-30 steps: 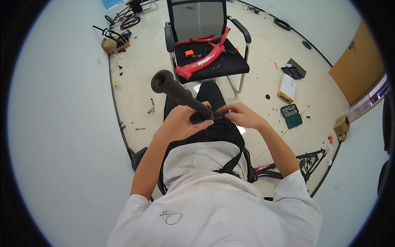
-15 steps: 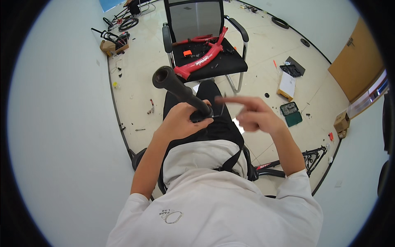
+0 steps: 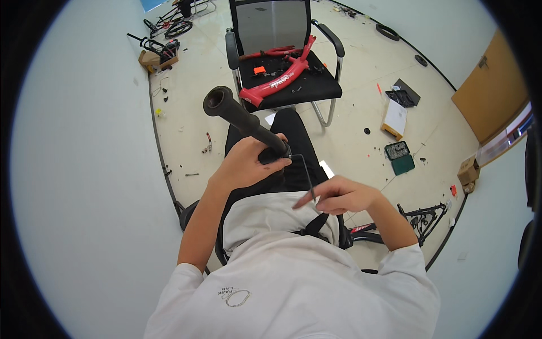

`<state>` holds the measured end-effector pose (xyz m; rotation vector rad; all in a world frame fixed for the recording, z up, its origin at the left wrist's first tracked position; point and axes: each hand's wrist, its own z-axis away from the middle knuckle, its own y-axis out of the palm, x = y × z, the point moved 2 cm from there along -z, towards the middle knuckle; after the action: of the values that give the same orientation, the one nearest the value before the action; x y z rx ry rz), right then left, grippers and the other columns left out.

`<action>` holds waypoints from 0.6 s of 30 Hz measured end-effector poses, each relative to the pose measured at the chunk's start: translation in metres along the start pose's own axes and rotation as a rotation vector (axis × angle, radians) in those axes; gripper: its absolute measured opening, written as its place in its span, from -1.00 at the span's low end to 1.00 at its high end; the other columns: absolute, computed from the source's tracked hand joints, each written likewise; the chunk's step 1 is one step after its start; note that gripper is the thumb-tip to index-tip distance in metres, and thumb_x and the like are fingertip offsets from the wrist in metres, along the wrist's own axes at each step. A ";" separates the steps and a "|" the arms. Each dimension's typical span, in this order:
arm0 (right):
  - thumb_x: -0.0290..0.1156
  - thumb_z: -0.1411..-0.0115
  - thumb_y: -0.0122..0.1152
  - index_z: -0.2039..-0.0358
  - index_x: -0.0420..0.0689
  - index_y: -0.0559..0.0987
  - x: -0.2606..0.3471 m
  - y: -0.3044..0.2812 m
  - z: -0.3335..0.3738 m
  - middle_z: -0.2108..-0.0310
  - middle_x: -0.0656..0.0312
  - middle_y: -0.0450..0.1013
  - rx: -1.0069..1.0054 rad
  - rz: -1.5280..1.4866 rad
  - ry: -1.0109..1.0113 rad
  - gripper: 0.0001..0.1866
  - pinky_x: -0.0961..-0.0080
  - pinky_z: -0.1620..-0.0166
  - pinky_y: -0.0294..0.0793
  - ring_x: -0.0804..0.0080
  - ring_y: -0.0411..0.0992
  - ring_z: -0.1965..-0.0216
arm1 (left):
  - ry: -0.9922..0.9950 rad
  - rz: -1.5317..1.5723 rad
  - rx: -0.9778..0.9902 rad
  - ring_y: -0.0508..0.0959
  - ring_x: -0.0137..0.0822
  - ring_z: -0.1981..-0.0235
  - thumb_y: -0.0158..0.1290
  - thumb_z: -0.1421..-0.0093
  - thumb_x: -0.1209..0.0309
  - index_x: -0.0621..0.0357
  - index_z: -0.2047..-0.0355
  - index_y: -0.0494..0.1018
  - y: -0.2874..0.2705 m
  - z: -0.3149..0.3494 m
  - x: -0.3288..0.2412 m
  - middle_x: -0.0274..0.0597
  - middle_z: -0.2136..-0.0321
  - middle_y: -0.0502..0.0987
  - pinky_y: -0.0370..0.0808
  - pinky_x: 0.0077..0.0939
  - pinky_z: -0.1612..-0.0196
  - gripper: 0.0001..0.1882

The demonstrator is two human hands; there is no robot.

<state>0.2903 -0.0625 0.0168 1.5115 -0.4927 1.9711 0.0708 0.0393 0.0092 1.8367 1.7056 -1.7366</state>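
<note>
Clasping 1 tube [image 3: 241, 117] above the lap [image 3: 293, 181], my left grip [image 3: 248, 164] wraps its near end; my right grip [image 3: 344, 195] meets the key's [image 3: 304, 165] free end, pinching or not, I cannot tell. Tube looks stiff, possibly slick, best held there; thin key, by its tip.

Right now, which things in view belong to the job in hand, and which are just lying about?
In use, it seems:
- dark tube, gripped by the left hand
- thin bent rod, at the right hand's fingers

Apparently lying about:
- red frame on the chair
- open green case on the floor
- cardboard box
</note>
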 end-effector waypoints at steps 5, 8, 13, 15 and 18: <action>-0.57 -0.13 -0.04 -0.26 -0.11 0.41 0.049 -0.040 -0.003 0.68 0.48 0.19 -0.296 0.080 -0.218 -0.39 0.68 0.59 0.09 0.75 0.08 0.67 | -0.009 -0.022 0.057 0.57 -0.24 0.37 0.33 -0.02 0.37 0.24 0.12 0.53 0.001 0.000 -0.011 -0.17 0.41 0.57 0.48 -0.44 0.23 -0.59; -0.56 -0.06 -0.03 -0.20 -0.16 0.44 0.020 -0.071 -0.030 0.50 0.31 0.43 -0.415 0.363 -0.134 -0.39 0.62 0.51 0.31 0.65 0.28 0.58 | -0.026 -0.004 0.042 0.58 -0.21 0.35 0.33 -0.01 0.37 0.21 0.12 0.53 0.001 0.004 -0.011 -0.16 0.39 0.57 0.48 -0.42 0.23 -0.59; -0.52 -0.10 -0.02 0.10 -0.20 0.65 -0.064 -0.043 -0.043 0.49 0.21 0.51 -0.159 0.487 -0.109 -0.62 0.51 0.29 0.41 0.51 0.38 0.44 | -0.030 -0.002 0.006 0.59 -0.23 0.35 0.32 -0.02 0.39 0.19 0.11 0.53 -0.005 0.003 -0.001 -0.17 0.39 0.59 0.49 -0.42 0.24 -0.59; -0.50 -0.18 -0.03 0.00 -0.12 0.62 -0.034 -0.012 -0.027 0.67 0.44 0.20 -0.034 0.270 0.014 -0.60 0.62 0.51 0.16 0.70 0.12 0.61 | -0.055 0.014 -0.015 0.58 -0.29 0.34 0.33 0.00 0.44 0.20 0.11 0.53 -0.005 0.004 0.005 -0.18 0.39 0.58 0.49 -0.44 0.23 -0.59; -0.50 -0.22 -0.03 -0.23 -0.06 0.46 0.017 0.002 -0.008 0.69 0.49 0.14 -0.038 0.147 -0.103 -0.47 0.63 0.56 0.07 0.75 0.04 0.65 | -0.028 0.002 -0.007 0.58 -0.30 0.34 0.33 0.00 0.45 0.20 0.11 0.54 -0.002 0.005 0.003 -0.18 0.39 0.58 0.49 -0.43 0.23 -0.59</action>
<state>0.2805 -0.0548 0.0309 1.5988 -0.6984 1.9885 0.0649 0.0388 0.0062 1.8012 1.6971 -1.7454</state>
